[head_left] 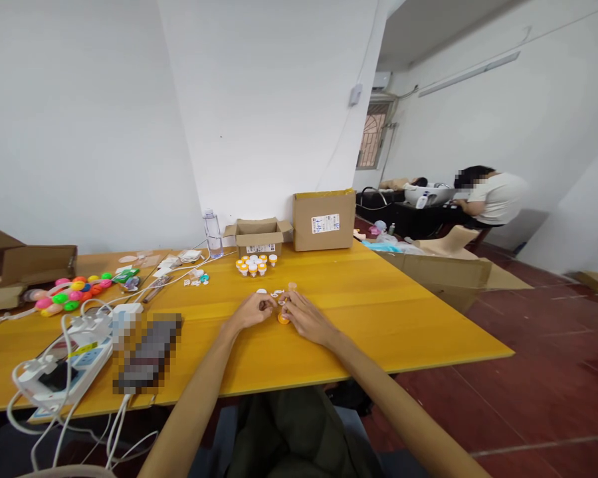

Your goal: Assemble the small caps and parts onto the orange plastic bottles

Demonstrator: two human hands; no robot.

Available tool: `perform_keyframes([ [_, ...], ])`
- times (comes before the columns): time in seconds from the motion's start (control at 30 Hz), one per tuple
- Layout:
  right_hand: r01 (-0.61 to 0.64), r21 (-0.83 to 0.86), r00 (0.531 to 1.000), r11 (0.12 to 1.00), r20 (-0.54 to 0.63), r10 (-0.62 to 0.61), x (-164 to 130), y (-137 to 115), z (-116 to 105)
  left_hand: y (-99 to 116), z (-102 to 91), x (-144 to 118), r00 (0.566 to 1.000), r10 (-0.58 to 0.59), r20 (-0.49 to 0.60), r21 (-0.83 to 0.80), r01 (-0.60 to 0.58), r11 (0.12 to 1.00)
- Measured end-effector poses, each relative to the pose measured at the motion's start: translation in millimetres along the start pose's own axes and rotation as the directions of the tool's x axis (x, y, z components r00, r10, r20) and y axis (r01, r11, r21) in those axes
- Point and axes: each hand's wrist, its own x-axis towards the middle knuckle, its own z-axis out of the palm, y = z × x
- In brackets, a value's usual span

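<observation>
My left hand (253,312) is over the wooden table, its thumb and index finger curled into a pinch; whatever lies between them is too small to make out. Facing it, my right hand (306,318) has its fingers bent and closed at the tips on a small orange round piece (283,320), partly covered by the fingers. Small white pieces (278,293) lie just beyond the fingertips, beside a pale translucent disc (292,286). A white round piece (262,291) shows behind my left hand. Farther back stands a cluster of orange-and-white round-topped pieces (252,268).
Behind the cluster are an open small carton (259,229), a closed cardboard box (323,222) and a water bottle (212,234). Colourful balls (72,293), a power strip (82,355) with cables and a blurred dark device (150,352) occupy the left. A person (501,198) sits far right.
</observation>
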Motion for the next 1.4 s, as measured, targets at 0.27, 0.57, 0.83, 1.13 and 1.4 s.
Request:
perform_keyframes([
  [0.27,-0.016,0.000,1.000,1.000,-0.009,0.016,-1.2,1.0,1.5,-0.6,-10.8,-5.9,0.988,0.106,-0.109,0.246,-0.077,0.966],
  [0.57,-0.021,0.012,1.000,1.000,-0.003,0.021,0.8,-2.0,-1.5,-1.0,-3.0,-6.0,0.988,0.091,-0.127,0.332,-0.044,0.942],
  [0.83,-0.019,0.013,1.000,1.000,0.006,0.019,2.5,-4.4,-4.3,-3.1,3.2,-2.7,0.968,0.140,-0.207,0.392,-0.049,0.919],
  [1.13,-0.003,0.012,1.000,1.000,-0.014,0.003,1.4,-3.1,-3.6,2.8,3.8,-6.4,0.964,0.203,-0.174,0.398,-0.120,0.910],
  [1.4,-0.015,0.002,0.999,1.000,-0.034,0.015,1.3,-1.3,-0.9,8.0,7.1,-7.6,0.969,0.242,-0.053,0.370,-0.206,0.906],
])
